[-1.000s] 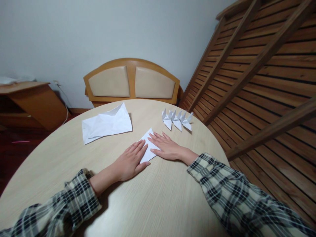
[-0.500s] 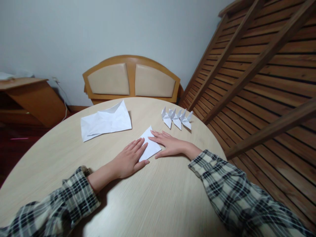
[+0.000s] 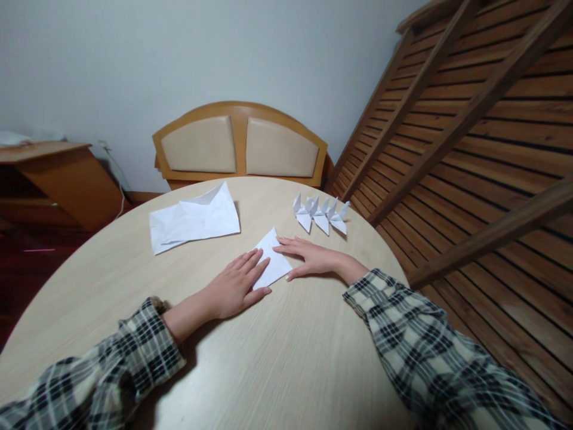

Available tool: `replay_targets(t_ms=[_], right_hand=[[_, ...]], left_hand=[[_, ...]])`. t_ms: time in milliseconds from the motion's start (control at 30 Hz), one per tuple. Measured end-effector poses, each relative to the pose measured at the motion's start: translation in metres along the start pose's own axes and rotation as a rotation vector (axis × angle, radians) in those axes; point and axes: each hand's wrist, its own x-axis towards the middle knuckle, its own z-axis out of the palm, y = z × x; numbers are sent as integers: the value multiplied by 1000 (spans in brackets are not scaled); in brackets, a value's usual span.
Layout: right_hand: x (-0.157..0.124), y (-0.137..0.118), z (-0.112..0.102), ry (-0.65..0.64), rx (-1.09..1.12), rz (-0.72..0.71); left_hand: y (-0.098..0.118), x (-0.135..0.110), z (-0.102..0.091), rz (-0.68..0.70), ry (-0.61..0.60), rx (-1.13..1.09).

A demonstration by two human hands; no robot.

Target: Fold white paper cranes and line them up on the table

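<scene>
The left hand [image 3: 235, 286] is lying open on the folded paper [image 3: 276, 267] mid worktop [image 3: 277, 358], the right hand [image 3: 316, 258] is touching its three-o'clock side unclenched, this piece appearing part-formed, while seemingly finished paper birds [image 3: 321, 223] are standing towards one o'clock and larger unshaped sheets [image 3: 197, 220] are lying towards ten.

I am in what looks like a room in a home, perhaps a bedroom: beyond the round table [image 3: 277, 358] before me a padded headboard [image 3: 240, 143] stands by a pale wall [image 3: 250, 48], a wooden desk [image 3: 71, 191] with a white cord [image 3: 122, 200] beside it is to my left, a slatted wooden panel [image 3: 470, 161] slants up on my right, and the floor [image 3: 27, 280] is dark red
</scene>
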Motion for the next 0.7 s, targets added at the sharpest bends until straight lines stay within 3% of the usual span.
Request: replay_targets(t_ms=[400,700], right_hand=[[-1,0,1,130,46,3],[2,-8,0,261,96,-77]], left_hand=[[0,0,3,-6,21,2],[2,1,-1,-12,16,1]])
